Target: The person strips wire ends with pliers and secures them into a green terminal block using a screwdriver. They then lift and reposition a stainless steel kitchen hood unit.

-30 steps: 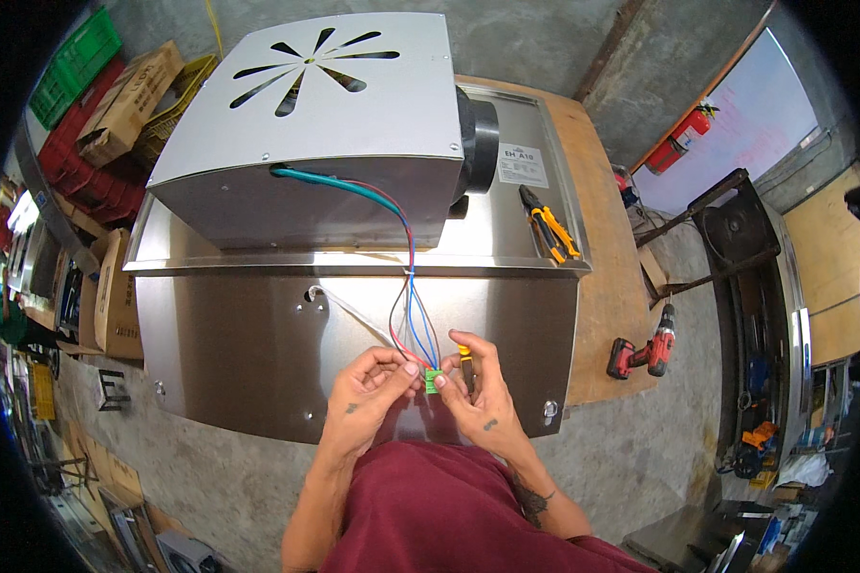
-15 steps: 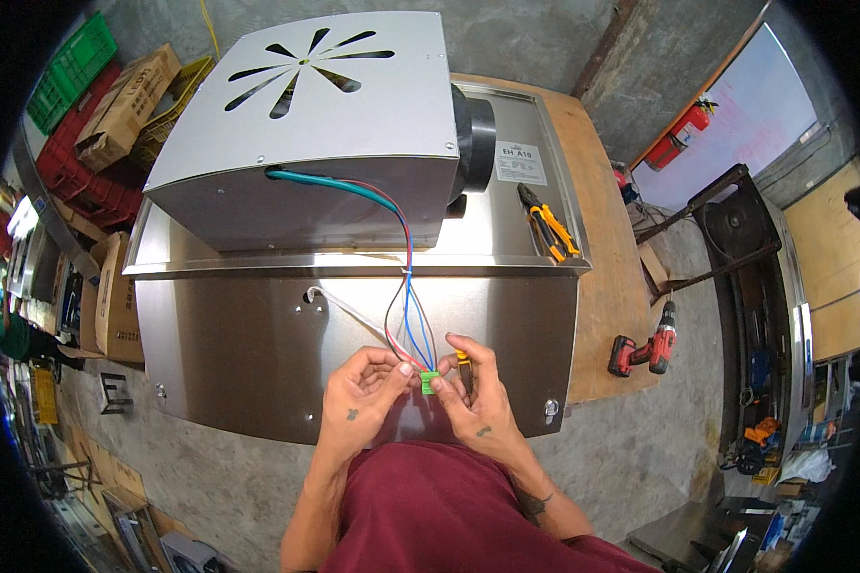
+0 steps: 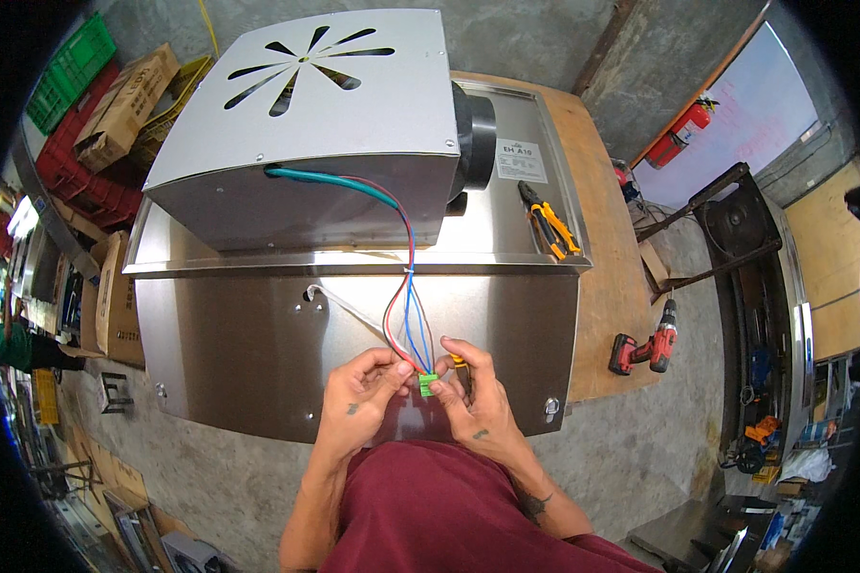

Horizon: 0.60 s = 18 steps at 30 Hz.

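Observation:
Just in front of my body, a small green terminal block (image 3: pixel 428 384) sits between my two hands. My right hand (image 3: pixel 480 401) pinches its right side with thumb and finger. A thin yellow-and-dark tool (image 3: pixel 462 367) is also tucked in those fingers; its tip is hidden. My left hand (image 3: pixel 363 393) is closed, thumb against forefinger, on a red wire (image 3: pixel 392 338) at the block's left. Blue, red and dark wires (image 3: pixel 410 277) run down into the block from a teal sleeve (image 3: pixel 339 182), which comes out of a grey metal housing (image 3: pixel 301 186).
The housing stands on a stainless steel hood (image 3: pixel 229 334) lying on a wooden table (image 3: pixel 607 315). Orange-handled pliers (image 3: pixel 548 222) rest on the hood's right side. A red cordless drill (image 3: pixel 648 346) is beyond the table's right edge. Crates (image 3: pixel 72 72) and cartons stand at the left.
The green terminal block has shifted very slightly left and down. Both hands keep nearly the same grip and place.

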Available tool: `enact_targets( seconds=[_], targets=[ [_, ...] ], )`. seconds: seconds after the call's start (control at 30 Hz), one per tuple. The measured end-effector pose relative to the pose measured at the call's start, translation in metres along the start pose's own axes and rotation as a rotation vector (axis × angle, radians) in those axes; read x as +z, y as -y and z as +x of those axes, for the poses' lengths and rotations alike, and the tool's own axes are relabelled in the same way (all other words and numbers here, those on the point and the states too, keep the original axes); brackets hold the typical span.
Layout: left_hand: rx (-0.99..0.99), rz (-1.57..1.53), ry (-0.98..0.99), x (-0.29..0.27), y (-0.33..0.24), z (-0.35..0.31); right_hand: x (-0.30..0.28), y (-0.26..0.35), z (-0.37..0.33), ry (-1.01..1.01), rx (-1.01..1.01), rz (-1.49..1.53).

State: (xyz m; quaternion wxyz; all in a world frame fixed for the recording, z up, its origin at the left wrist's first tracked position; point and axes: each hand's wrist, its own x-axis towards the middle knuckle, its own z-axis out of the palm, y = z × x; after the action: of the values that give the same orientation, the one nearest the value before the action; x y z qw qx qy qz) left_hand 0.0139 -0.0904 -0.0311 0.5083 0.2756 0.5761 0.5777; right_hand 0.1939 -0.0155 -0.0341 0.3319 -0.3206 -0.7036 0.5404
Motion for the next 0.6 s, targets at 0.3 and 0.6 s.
enact_targets(
  seconds=[0.3,0.6],
  targets=[
    [0.011,0.202,0.03,0.001,-0.013,0.002,-0.003,0.009,-0.001,0.03,0.054,-0.001],
    [0.0,0.442,0.129,-0.004,-0.034,0.009,-0.011,0.009,0.001,0.103,0.078,0.059]
  ],
)
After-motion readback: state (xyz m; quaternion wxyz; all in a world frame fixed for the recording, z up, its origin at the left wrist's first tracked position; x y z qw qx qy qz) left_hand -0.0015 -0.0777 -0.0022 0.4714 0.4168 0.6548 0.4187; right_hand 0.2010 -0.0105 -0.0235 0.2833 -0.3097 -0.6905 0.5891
